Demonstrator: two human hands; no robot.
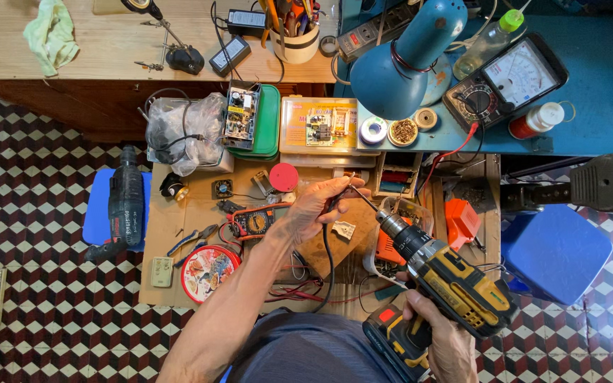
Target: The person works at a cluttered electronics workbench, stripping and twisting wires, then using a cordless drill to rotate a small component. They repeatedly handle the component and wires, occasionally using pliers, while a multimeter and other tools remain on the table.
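Right hand (440, 339) wrapped tight around the grip of a yellow and black cordless drill (443, 282), chuck aimed up and left toward the other hand. Left hand (318, 206) just beyond the chuck, fingers pinched closed around a thin metal bit (363, 198) at the drill's tip, with a black cable (329, 264) trailing down from the same grasp. Under both hands, a cluttered brown cardboard work surface (179, 220). Left of the drill, an orange-edged multimeter (253, 221) touching the left wrist; further left, blue-handled pliers (191, 240) and a round red tin (207, 270). Right of the chuck, an orange charger (462, 221). Well left of the drill, on the checkered floor, a dark rotary hammer (125, 207) resting on a blue stool (98, 207). Beyond the drill, a red cap (283, 177), then a clear plastic box (319, 126) and a green tray (267, 120) holding a circuit board (240, 113). Farthest back, a blue desk lamp (402, 60) and an analogue meter (506, 81) on a blue tabletop (604, 92).
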